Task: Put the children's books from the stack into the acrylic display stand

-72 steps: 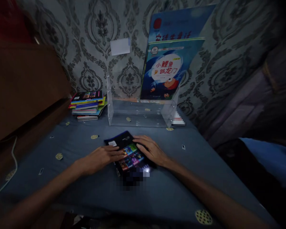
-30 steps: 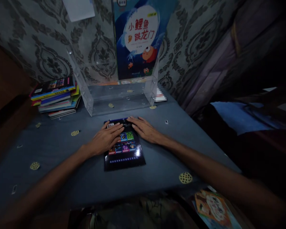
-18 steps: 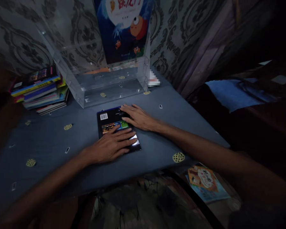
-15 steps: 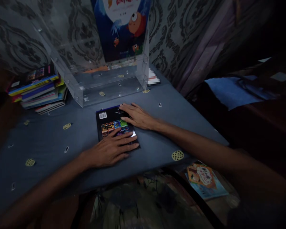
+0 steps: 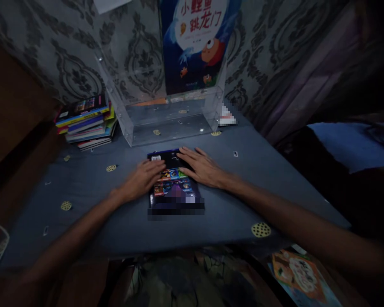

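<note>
At about 9 o'clock from your hands, a stack of books lies flat at the far left of the tabletop, which is covered in a blue-grey cloth with small yellow dots. Your left hand rests palm down on the left edge of the dark book, its fingers spread flat and open across the cover, gripping nothing. The dark book lies flat in the middle of the tabletop, back cover up, with a white barcode label at its far left corner and small coloured pictures across its middle. At 12 o'clock from it, just beyond its far edge, stands a clear acrylic stand against the patterned wall, and a blue picture book stands upright in it. Your right hand lies palm down on the book's far right corner, fingers extended and open, pressing rather than clasping. At 5 o'clock, below the tabletop's near edge, another picture book lies on the floor.
</note>
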Available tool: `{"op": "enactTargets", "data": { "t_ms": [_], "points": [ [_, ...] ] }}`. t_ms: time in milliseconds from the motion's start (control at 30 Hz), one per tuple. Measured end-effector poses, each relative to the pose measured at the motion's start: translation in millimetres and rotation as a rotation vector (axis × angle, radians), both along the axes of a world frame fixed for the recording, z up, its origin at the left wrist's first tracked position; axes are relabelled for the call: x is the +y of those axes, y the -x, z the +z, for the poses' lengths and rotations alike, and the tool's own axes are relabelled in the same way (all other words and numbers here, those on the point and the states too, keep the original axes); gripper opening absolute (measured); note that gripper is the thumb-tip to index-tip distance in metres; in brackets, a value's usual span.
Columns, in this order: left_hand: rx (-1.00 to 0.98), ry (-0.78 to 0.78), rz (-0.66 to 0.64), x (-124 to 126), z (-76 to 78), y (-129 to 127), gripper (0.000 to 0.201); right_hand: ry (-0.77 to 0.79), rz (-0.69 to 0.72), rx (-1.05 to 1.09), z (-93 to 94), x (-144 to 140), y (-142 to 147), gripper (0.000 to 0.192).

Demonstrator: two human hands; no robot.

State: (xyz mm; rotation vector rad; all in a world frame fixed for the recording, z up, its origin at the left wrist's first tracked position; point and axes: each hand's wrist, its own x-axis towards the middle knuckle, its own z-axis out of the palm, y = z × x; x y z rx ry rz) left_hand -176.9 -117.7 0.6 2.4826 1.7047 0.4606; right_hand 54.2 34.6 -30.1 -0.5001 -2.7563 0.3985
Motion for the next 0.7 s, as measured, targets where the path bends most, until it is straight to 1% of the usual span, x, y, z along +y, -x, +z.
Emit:
{"op": "enactTargets", "data": {
  "t_ms": [33,67,167,300,400,500,600,700],
  "points": [
    [-0.029,-0.037,0.073,3.4,-2.4,13.1,0.040,-0.003,-0.001,-0.005,1.5,-0.4,0.7,0.055],
    [-0.064,-0.052,0.112,6.3,-4.6,24.6,0.040,-0.010,-0.002,-0.007,3.6,-1.6,2.6,0.055],
    [-0.169,-0.052,0.117,11.6,-9.3,44.9,0.038,-0.056,0.034,-0.008,12.5,-11.0,16.9,0.049],
    [-0.203,-0.062,0.111,12.1,-11.8,47.3,0.040,-0.101,0.190,-0.014,23.2,-34.5,48.4,0.041],
    [-0.170,-0.089,0.103,10.8,-14.4,46.1,0.040,-0.088,0.249,-0.028,26.4,-52.2,60.3,0.039],
    [-0.157,-0.123,0.090,10.8,-17.4,47.2,0.039,-0.075,0.306,-0.036,28.2,-67.9,52.0,0.038],
    [-0.152,-0.136,0.090,11.6,-19.2,48.6,0.039,-0.068,0.410,-0.029,30.4,-84.2,31.8,0.036],
    [-0.136,-0.135,0.086,11.7,-19.6,48.8,0.039,-0.047,0.465,-0.028,31.6,-99.8,11.9,0.035]
  ]
}}
